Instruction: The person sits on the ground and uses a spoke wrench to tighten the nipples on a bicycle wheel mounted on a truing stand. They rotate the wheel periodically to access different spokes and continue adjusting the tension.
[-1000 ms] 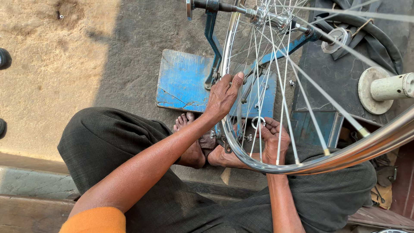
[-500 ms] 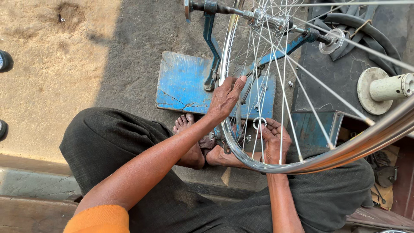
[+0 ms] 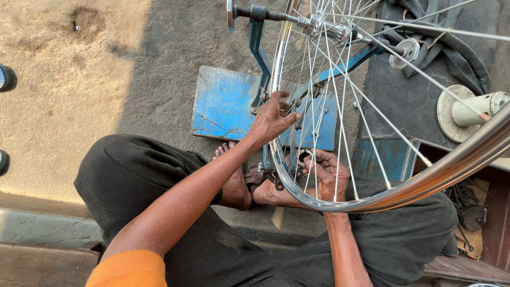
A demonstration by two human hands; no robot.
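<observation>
Chrome bicycle wheel rim [image 3: 297, 186] mounted upright in blue truing stand [image 3: 223, 103], left hand [image 3: 272, 118] fingers curled on rim's edge, right hand [image 3: 329, 172] closed around small spoke wrench [image 3: 304, 157] among spokes [image 3: 340, 111].

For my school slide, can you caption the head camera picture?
Left hand grips the bicycle wheel rim while right hand works a small ring-shaped tool at the spokes.
</observation>
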